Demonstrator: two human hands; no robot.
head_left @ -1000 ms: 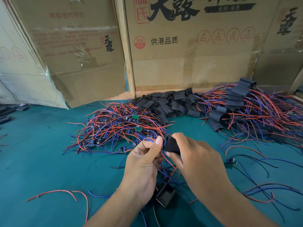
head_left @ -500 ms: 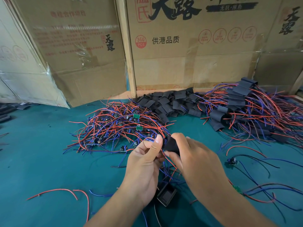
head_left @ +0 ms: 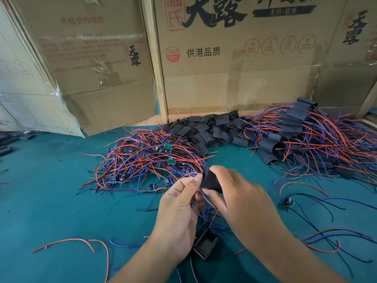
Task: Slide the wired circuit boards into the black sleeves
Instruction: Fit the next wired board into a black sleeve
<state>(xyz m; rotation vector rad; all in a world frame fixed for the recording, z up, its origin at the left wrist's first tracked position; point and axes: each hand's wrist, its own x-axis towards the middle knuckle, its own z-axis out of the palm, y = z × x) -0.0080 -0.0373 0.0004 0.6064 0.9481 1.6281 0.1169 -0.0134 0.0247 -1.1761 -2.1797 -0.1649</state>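
Both hands meet at centre, raised over the teal mat (head_left: 51,201). Left hand (head_left: 179,213) pinches something at the sleeve's mouth, thumb tip against the opening; the board itself is hidden, only red and blue wires (head_left: 208,213) trail down between the palms. Right hand (head_left: 242,199) grips the black sleeve (head_left: 212,180), thumb under, fingers curled over the top. Scanning left to right: bare mat at far left with two loose red wires (head_left: 71,242) near the front edge; pile of unsleeved wired boards (head_left: 146,160) just behind the hands, its near fringe almost touching the left thumb; heap of empty black sleeves (head_left: 210,129) against the cardboard boxes (head_left: 224,78) at the back edge; sleeved finished pile (head_left: 306,135) at right, wires fanning toward the right edge. Small black rectangular housing (head_left: 205,245) on the mat under the wrists. One stray board (head_left: 287,201) and loose wires lie right of the right hand. Open mat mostly left and front-left.
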